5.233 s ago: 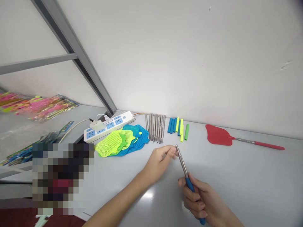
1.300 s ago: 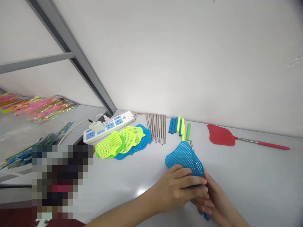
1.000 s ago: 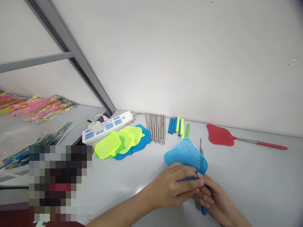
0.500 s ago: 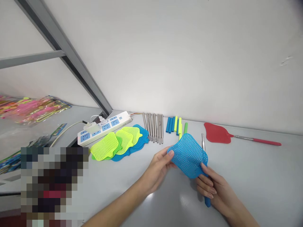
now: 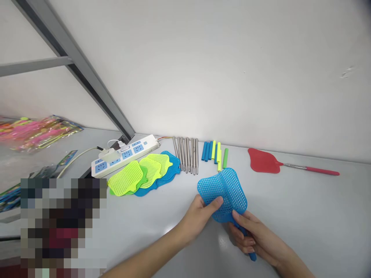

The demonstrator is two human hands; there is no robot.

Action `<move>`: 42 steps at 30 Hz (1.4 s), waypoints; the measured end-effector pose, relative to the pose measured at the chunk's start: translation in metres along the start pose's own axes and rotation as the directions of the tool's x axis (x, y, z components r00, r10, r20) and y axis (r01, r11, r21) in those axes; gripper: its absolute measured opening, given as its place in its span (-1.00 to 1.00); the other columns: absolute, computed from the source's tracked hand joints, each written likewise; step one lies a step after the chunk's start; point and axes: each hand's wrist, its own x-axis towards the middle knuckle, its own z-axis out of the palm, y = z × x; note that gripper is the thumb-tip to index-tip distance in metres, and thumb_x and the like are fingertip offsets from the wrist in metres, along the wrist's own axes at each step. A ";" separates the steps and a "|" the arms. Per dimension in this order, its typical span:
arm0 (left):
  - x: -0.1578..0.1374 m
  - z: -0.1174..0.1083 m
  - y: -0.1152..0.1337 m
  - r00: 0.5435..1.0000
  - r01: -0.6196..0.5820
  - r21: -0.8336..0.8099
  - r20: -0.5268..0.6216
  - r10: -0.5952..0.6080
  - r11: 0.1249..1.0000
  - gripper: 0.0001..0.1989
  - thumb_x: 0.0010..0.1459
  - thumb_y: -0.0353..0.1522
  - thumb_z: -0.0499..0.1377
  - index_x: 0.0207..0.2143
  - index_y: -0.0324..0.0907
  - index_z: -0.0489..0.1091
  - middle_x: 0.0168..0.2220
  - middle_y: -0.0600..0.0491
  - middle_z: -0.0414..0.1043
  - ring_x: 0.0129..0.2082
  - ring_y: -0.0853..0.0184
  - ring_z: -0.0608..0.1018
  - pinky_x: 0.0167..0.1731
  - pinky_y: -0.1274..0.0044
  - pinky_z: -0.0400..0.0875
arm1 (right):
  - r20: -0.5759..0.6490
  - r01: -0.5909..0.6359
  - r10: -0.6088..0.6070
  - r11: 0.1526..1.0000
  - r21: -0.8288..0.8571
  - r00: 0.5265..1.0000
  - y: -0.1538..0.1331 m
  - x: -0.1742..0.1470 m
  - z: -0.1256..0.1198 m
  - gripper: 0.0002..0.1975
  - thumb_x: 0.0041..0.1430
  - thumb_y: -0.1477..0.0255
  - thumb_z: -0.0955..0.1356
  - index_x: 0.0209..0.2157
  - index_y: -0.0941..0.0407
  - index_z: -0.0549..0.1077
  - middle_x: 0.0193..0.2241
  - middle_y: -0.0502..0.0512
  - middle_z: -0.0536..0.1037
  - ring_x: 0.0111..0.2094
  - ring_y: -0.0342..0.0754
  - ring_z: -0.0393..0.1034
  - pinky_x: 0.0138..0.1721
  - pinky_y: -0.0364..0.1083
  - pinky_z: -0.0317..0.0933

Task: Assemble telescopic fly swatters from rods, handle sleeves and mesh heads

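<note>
A blue fly swatter head [image 5: 232, 189] is held between my two hands above the table, its perforated sheet bent along a crease. My left hand [image 5: 203, 216] pinches its left side, thumb on top and fingers underneath. My right hand [image 5: 252, 235] grips the neck at the lower right, with the thumb against the sheet's lower edge. A blue handle tube [image 5: 252, 256] sticks out below the right fingers. Any rod inside it is mostly hidden by the sheet and the hand. Beyond them lie blue, yellow and green tubes [image 5: 206, 151].
Yellow, green and blue swatter heads [image 5: 127, 178] overlap at left, beside several metal rods [image 5: 187, 154]. Behind them is a white power strip [image 5: 127, 155] with plugs. A red fly swatter [image 5: 263, 161] lies at right. Plastic-wrapped packs [image 5: 40, 131] sit far left, near a metal frame [image 5: 87, 73].
The blue swatter head has moved slightly left and is now bent at a crease. My left thumb has shifted further onto the sheet. The metal rod seen beside it earlier is no longer plainly visible.
</note>
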 end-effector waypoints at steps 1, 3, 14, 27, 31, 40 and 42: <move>0.000 0.000 0.000 1.000 -0.010 0.009 0.002 0.010 1.000 -0.69 0.02 -0.30 0.09 -0.18 -0.25 0.35 -0.22 -0.06 0.41 -0.24 0.27 0.42 -0.16 0.41 0.22 | -0.003 -0.004 0.004 1.000 -0.002 1.000 0.000 0.000 0.000 -0.66 0.09 0.24 0.18 -0.61 0.18 0.18 -0.74 -0.14 0.08 -0.76 -0.34 -0.24 -0.75 -0.28 -0.24; 0.000 0.000 0.002 0.999 -0.033 0.020 -0.008 0.033 0.999 -0.68 0.03 -0.30 0.08 -0.17 -0.25 0.34 -0.21 -0.06 0.41 -0.23 0.27 0.43 -0.14 0.40 0.22 | -0.022 0.007 -0.007 1.000 0.014 1.000 -0.002 0.001 0.000 -0.61 0.09 0.19 0.15 -0.64 0.18 0.17 -0.75 -0.14 0.05 -0.76 -0.34 -0.24 -0.75 -0.28 -0.24; 0.014 -0.023 0.030 0.867 -0.385 -0.183 -0.408 0.287 0.904 -0.74 0.01 -0.34 0.11 -0.20 -0.19 0.32 -0.15 0.03 0.38 -0.16 0.32 0.42 -0.15 0.50 0.28 | -0.064 -0.031 0.033 0.999 0.019 0.997 -0.011 -0.005 0.003 -0.69 0.09 0.22 0.16 -0.23 0.12 0.30 -0.71 -0.14 0.09 -0.77 -0.35 -0.31 -0.80 -0.30 -0.33; 0.018 -0.030 0.030 0.864 -0.409 -0.224 -0.408 0.296 0.884 -0.86 0.00 -0.37 0.11 -0.35 -0.23 0.35 -0.24 0.05 0.42 -0.22 0.34 0.44 -0.16 0.50 0.30 | 0.039 -0.215 0.218 0.975 -0.057 0.975 -0.010 -0.008 0.004 -0.67 0.10 0.21 0.15 -0.24 0.14 0.31 -0.72 -0.16 0.08 -0.79 -0.37 -0.31 -0.83 -0.32 -0.35; 0.017 -0.030 0.029 0.867 -0.390 -0.212 -0.413 0.279 0.896 -0.88 -0.01 -0.37 0.12 -0.39 -0.23 0.35 -0.27 0.06 0.42 -0.22 0.34 0.44 -0.18 0.51 0.31 | 0.038 -0.221 0.224 0.973 -0.069 0.974 -0.010 -0.008 0.005 -0.66 0.08 0.19 0.16 -0.25 0.13 0.32 -0.72 -0.16 0.08 -0.79 -0.37 -0.30 -0.83 -0.32 -0.35; 0.018 -0.030 0.031 0.847 -0.390 -0.174 -0.453 0.278 0.904 -0.87 -0.05 -0.38 0.14 -0.40 -0.24 0.36 -0.33 0.08 0.44 -0.34 0.39 0.46 -0.27 0.55 0.34 | 0.035 -0.212 0.215 0.975 -0.071 0.976 -0.010 -0.009 0.004 -0.65 0.09 0.19 0.16 -0.24 0.15 0.32 -0.73 -0.16 0.08 -0.79 -0.36 -0.30 -0.84 -0.32 -0.34; 0.018 -0.029 0.031 0.846 -0.395 -0.155 -0.447 0.292 0.906 -0.87 -0.05 -0.38 0.14 -0.39 -0.24 0.37 -0.37 0.09 0.43 -0.37 0.41 0.46 -0.27 0.56 0.34 | 0.041 -0.218 0.222 0.973 -0.078 0.974 -0.010 -0.009 0.004 -0.65 0.09 0.19 0.15 -0.24 0.15 0.32 -0.73 -0.16 0.08 -0.79 -0.36 -0.30 -0.84 -0.32 -0.35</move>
